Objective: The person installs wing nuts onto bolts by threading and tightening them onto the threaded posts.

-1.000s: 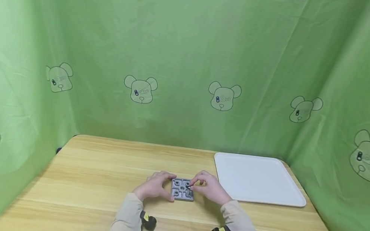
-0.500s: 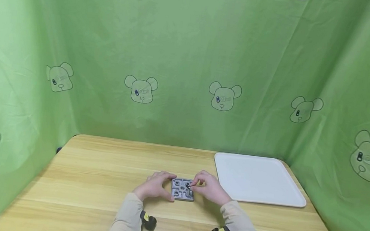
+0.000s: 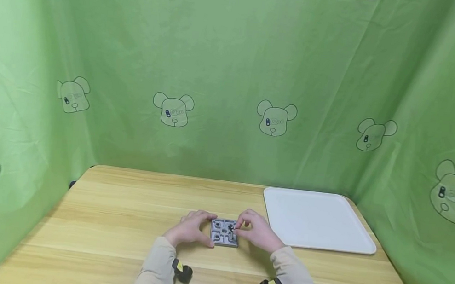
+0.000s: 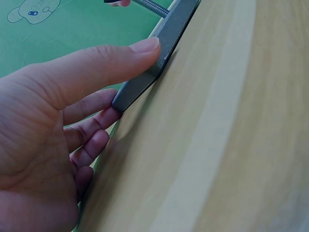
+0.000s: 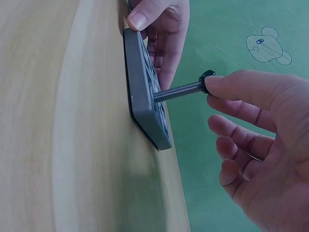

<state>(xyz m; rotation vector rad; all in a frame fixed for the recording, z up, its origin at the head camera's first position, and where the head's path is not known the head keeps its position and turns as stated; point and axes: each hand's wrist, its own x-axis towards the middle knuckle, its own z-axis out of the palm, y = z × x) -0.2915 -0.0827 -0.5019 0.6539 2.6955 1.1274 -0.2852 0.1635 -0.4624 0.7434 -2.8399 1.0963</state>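
A square grey plate point(image 3: 224, 233) with moulded ribs and recesses lies on the table. My left hand point(image 3: 190, 227) grips its left side, thumb at the near edge and fingertips at the far edge. In the left wrist view, the thumb of that left hand point(image 4: 53, 96) presses the dark side of the plate point(image 4: 154, 63). From the plate's face stands a threaded bolt point(image 5: 181, 91) with a black head point(image 5: 207, 79). My right hand point(image 3: 257, 231) pinches this head between thumb and index finger. In the right wrist view, the other fingers point(image 5: 236, 133) hang loosely curled, away from the plate.
A white tray point(image 3: 319, 221) lies at the back right of the wooden table point(image 3: 127, 224). Green curtain point(image 3: 227, 68) with printed bear heads hangs behind and on both sides. Each forearm wears a black wrist camera.
The right fingertips have shifted slightly, and the black bolt head shows at a different angle between them. The left hand and the plate have stayed in place.
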